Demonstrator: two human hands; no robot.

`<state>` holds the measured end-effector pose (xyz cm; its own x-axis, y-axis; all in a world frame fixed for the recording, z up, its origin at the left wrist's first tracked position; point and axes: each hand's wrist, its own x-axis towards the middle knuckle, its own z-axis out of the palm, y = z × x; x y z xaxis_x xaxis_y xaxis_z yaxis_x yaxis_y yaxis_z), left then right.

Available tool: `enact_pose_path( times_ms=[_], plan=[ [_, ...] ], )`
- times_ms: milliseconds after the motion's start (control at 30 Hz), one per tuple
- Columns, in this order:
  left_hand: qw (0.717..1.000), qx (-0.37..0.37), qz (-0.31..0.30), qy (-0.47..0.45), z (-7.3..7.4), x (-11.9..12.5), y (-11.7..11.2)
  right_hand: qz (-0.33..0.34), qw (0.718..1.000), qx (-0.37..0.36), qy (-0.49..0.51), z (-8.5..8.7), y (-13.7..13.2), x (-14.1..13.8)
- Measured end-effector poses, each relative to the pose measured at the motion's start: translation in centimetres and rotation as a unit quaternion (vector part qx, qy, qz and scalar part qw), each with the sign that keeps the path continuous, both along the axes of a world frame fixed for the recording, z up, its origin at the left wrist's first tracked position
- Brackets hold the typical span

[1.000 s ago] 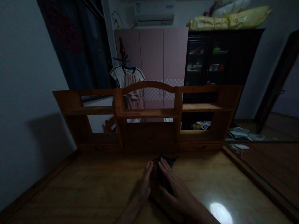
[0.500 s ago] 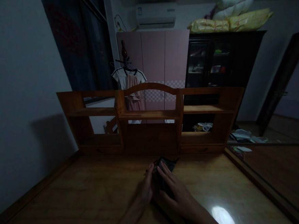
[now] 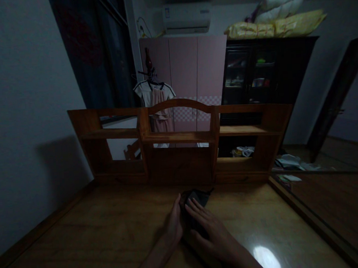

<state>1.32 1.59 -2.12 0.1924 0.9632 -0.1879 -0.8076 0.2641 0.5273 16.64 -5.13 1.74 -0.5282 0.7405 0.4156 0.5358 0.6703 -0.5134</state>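
A dark fabric bundle (image 3: 198,197) lies on the wooden tabletop, with a pointed corner sticking out to the right; its exact kind is too dark to make out. My right hand (image 3: 212,231) rests over it, fingers stretched out flat on the fabric and thumb apart. Along the bundle's left side stands my left hand (image 3: 174,222), on edge with its fingers straight, touching or very close to it. A dark strip, possibly a strap or shadow, runs from below the hands toward the front edge. Much of the bundle is hidden under the right hand.
A wooden shelf unit (image 3: 179,139) with open compartments and small drawers spans the back of the tabletop (image 3: 112,232). A raised wooden edge (image 3: 307,219) borders the right side. The wall (image 3: 27,120) stands close on the left. Behind are a pink wardrobe (image 3: 183,68) and a dark cabinet (image 3: 266,70).
My right fingers have shifted slightly back toward me and spread on the fabric. My left fingertips have straightened and moved a little off the bundle's left edge.
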Motion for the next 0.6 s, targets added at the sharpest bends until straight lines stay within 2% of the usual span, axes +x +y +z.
enact_pose_path(
  times_ms=[167,367,600],
  plan=[
    [0.999,-0.002,0.034,0.017,0.7,-0.1,-0.3,0.002,1.0,0.004,-0.013,0.0,0.0,0.0],
    [1.0,0.002,0.009,-0.001,1.1,-0.1,-0.5,-0.006,1.0,-0.006,-0.023,-0.2,-0.1,0.1],
    [1.0,-0.018,0.016,-0.017,1.4,0.0,-0.5,-0.011,0.999,-0.012,-0.029,-0.3,-0.2,-0.1]
  ],
)
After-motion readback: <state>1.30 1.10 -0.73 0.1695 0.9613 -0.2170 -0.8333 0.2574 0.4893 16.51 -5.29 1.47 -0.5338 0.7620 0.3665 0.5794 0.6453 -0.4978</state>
